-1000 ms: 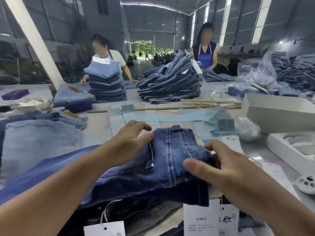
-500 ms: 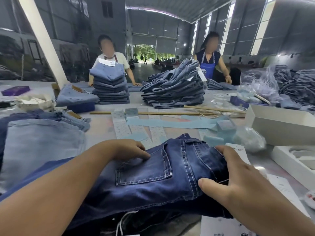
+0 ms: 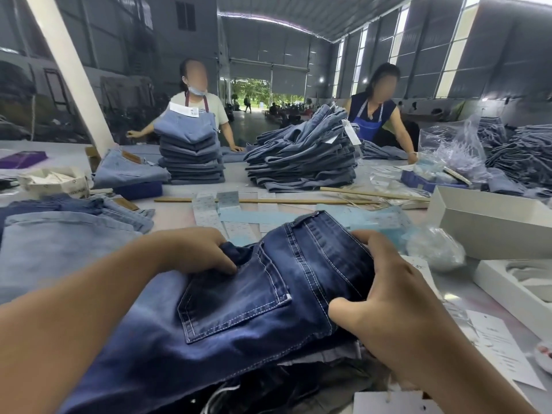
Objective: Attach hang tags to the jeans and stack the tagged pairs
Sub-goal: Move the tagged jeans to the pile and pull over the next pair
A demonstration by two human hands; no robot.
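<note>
Dark jeans (image 3: 257, 297) lie back-pocket up on a low heap of other pairs at the near edge of the worktop (image 3: 176, 216). The left hand (image 3: 194, 252) pinches bunched denim at the waistband's left side; the right hand (image 3: 385, 297) holds the right edge, thumb on top and fingers curled round the fold. The step in hand appears to be squaring this pair up; whether it carries a tag cannot be seen. Loose hang tags (image 3: 501, 351) lie just right of the heap. Next, probably, one hand must let go to fetch a tag.
</note>
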